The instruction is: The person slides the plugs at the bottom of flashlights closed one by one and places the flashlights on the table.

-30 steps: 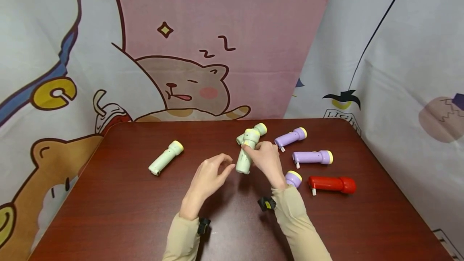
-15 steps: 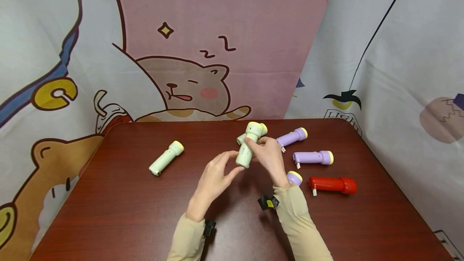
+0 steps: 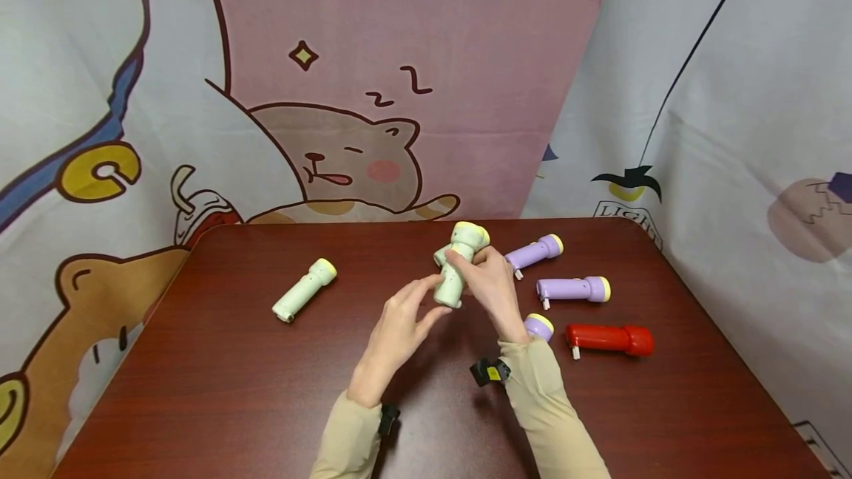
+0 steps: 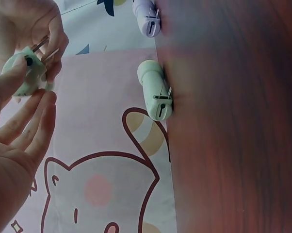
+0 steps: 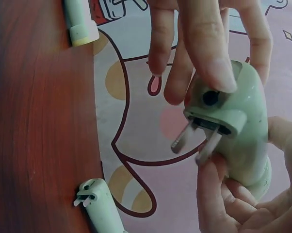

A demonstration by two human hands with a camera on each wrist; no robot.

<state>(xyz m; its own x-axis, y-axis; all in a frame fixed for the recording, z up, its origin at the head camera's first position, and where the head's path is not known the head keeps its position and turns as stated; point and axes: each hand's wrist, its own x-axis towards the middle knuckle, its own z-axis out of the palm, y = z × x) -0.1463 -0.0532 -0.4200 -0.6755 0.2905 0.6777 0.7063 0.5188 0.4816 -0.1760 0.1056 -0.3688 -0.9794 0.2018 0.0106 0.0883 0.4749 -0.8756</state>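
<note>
In the head view my right hand [image 3: 495,290] holds a pale green flashlight [image 3: 451,288] above the table, its yellow-rimmed head tilted up and away. The thumb lies along the barrel. My left hand [image 3: 396,327] pinches the flashlight's tail end between thumb and fingers. Seen from the right wrist, two metal plug prongs [image 5: 210,145] stick out of the tail, and the left thumb rests beside a small dark hole. Behind the held flashlight, a second pale green flashlight [image 4: 155,92] lies on the table, partly covered in the head view.
Another pale green flashlight [image 3: 305,290] lies at the left. On the right lie a purple flashlight [image 3: 535,252], a second purple flashlight [image 3: 574,289] and a red flashlight [image 3: 609,339]. One more purple flashlight [image 3: 540,327] is partly hidden by the right forearm. Patterned cloth [image 3: 479,94] hangs behind the table.
The held flashlight has moved slightly up and away. My left hand has come in from the left and now meets its tail end. The flashlights on the table have stayed put.
</note>
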